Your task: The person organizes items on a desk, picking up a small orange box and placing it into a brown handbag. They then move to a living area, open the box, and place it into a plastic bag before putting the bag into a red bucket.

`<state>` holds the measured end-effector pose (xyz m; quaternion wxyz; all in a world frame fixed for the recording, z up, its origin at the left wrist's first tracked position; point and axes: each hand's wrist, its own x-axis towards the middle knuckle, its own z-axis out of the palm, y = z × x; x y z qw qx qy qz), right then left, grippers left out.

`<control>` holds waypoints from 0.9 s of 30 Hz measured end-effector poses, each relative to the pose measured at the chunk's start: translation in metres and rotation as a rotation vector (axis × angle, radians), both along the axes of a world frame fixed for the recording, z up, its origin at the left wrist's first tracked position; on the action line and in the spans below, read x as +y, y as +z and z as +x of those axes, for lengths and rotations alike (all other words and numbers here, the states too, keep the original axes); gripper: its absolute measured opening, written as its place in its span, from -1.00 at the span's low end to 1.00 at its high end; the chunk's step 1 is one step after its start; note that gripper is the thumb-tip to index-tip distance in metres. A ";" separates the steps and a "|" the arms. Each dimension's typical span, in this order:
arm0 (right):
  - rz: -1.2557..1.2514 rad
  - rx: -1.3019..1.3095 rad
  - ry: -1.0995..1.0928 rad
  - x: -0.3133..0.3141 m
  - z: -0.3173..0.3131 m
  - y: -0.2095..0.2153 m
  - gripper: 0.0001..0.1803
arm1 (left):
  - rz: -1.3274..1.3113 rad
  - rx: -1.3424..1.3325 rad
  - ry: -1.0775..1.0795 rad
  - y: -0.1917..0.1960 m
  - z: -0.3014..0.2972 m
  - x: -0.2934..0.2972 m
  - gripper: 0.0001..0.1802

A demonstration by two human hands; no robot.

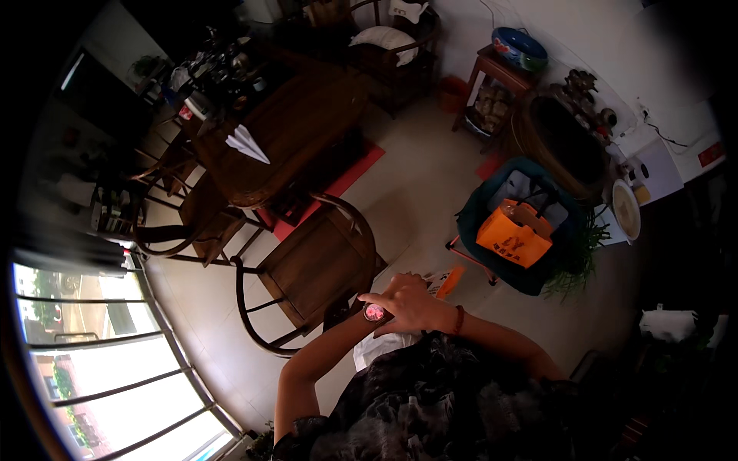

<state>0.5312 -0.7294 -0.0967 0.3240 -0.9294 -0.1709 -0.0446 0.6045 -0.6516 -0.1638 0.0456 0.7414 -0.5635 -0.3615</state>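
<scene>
My left forearm comes up from the lower left and wears a wristwatch (374,312) with a round pinkish face. My right hand (411,302), with a red bracelet at its wrist, lies across the left wrist, its index finger stretched out just above the watch. It covers most of my left hand, so that hand's fingers are hidden. Just beyond the hands an orange and white flat thing (445,282) shows; whether my left hand holds it I cannot tell. A white piece (375,347) sits below the wrists against my dark patterned clothing.
A round-backed wooden armchair (315,265) stands just ahead. Beyond it is a dark wooden table (296,127) with a white paper plane (247,144). To the right an orange bag (513,239) rests on a teal-covered seat (474,217). A barred window (100,361) fills the lower left.
</scene>
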 end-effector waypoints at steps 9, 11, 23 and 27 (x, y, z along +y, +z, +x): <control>-0.036 0.177 -0.124 -0.122 -0.032 -0.037 -0.30 | -0.335 0.106 -0.113 -0.069 -0.022 -0.121 -0.79; 0.043 0.180 -0.215 -0.137 -0.030 -0.042 -0.28 | -0.498 0.149 -0.176 -0.078 -0.014 -0.122 -0.78; 0.950 0.153 -0.993 -0.293 -0.019 -0.060 -0.74 | -0.130 1.262 0.960 -0.021 0.084 -0.189 -0.60; 1.258 0.496 -0.624 -0.320 0.047 -0.055 -0.63 | -0.102 1.429 0.844 0.002 0.148 -0.239 -0.55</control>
